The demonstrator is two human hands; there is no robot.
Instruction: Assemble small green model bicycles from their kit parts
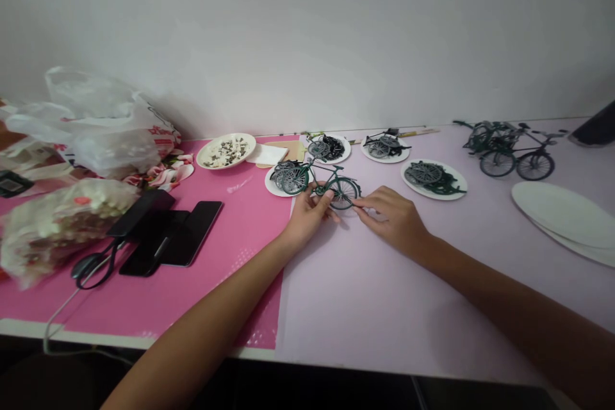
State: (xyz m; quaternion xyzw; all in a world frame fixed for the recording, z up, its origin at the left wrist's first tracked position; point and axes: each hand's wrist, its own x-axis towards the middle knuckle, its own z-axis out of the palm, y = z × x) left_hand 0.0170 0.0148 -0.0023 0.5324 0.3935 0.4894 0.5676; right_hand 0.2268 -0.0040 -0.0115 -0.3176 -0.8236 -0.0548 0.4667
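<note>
A small green model bicycle (pixel 336 174) is held upright above the table, its front wheel to the left. My left hand (pixel 312 210) grips it low near the pedals, with the thumb in front of the frame. At the rear wheel, my right hand (pixel 391 214) pinches the back edge between thumb and fingertips; any small part there is hidden. Just behind the bicycle's front wheel lies a white plate (pixel 271 187) with grey and black wheels on it. To the right, another plate (pixel 460 180) bears wheels and dark green frame parts.
Finished-looking model bicycles (pixel 516 152) stand at the right, behind stacked white plates (pixel 567 208). Along the wall are more plates of parts (pixel 384 147) and a bowl (pixel 225 152) of small pieces. Phones (pixel 195 234), a cable and plastic bags (pixel 106 128) occupy the left.
</note>
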